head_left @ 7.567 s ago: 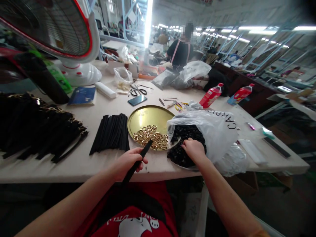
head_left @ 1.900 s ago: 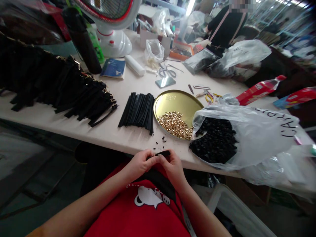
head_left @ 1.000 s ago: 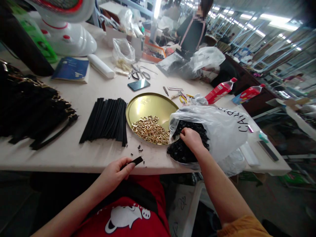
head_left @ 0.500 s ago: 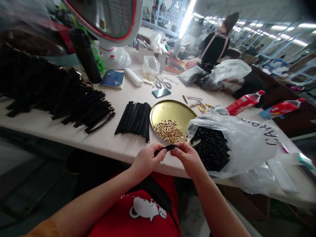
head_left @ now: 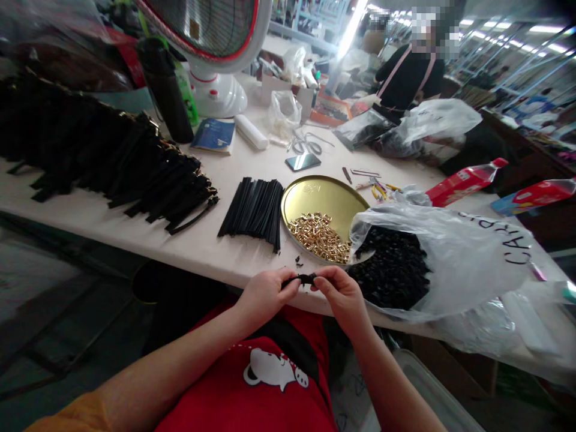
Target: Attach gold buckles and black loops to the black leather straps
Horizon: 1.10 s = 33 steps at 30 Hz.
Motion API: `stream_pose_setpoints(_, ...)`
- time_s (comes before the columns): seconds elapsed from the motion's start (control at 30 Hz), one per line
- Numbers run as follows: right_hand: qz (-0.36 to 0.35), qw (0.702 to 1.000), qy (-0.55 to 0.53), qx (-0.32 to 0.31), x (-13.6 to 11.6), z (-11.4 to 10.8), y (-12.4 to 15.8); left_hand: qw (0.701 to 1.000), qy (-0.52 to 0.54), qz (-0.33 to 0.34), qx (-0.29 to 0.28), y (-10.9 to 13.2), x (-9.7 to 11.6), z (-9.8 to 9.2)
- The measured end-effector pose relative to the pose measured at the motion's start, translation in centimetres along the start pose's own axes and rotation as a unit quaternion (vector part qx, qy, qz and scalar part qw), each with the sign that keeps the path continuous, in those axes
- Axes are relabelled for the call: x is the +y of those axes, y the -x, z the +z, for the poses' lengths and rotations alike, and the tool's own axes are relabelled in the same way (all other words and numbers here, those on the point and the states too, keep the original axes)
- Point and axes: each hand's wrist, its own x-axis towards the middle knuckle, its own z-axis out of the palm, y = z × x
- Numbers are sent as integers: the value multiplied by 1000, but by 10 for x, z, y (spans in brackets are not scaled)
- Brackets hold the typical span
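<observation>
Between my two hands a short black strap [head_left: 307, 279] is stretched over the table's front edge, slightly bowed. My left hand [head_left: 269, 290] pinches its left part, thumb on top, and much of the strap is hidden in the fingers. At its other end my right hand [head_left: 341, 290] is closed on the tip; whether a small piece is also held there I cannot make out. Just beyond lies a round gold tray [head_left: 333, 195] with a heap of small gold metal fittings [head_left: 317, 235]. A plastic bag [head_left: 468, 258] of small black pieces [head_left: 393, 267] lies open beside my right hand.
A row of flat black straps [head_left: 252, 211] lies left of the tray. A large pile of black straps with gold fittings [head_left: 103, 150] covers the left side. Behind are a phone [head_left: 303, 162], scissors [head_left: 306, 143], a fan [head_left: 218, 96] and red bottles [head_left: 468, 182]. A person [head_left: 411, 75] stands across the table.
My hands have come slightly closer to my body, with the strap still between them. The whole view has shifted a little; the person at the back appears farther right.
</observation>
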Motion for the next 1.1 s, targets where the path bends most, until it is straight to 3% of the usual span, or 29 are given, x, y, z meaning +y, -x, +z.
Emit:
stream_pose_setpoints(0.17, 10, 1000, 16, -4, 0, -2, -3, 998, 51, -24, -6, -2, -2, -3)
stream_pose_setpoints(0.4, 97, 986, -133, -5, 22, 10, -8, 995, 83, -35, 48, -2, -4, 2)
stream_pose_setpoints(0.53, 97, 983, -157, 12, 28, 17, -5, 997, 40, -31, 51, -3, -5, 6)
stream_pose_setpoints(0.73, 39, 996, -76, 22, 25, 10, -2, 999, -40, -24, -19, -1, -6, 4)
stream_pose_setpoints(0.93, 109, 986, -122, -14, 34, 5, 0, 993, -13, -11, -114, -2, -9, -5)
stream_pose_setpoints(1.0, 141, 979, -144, -32, 39, 8, 2, 993, -8, -8, -117, -1, -11, -4)
stream_pose_setpoints(1.1, 161, 967, -196, -36, 40, 12, 4, 997, 13, -12, -78, 3, -12, 1)
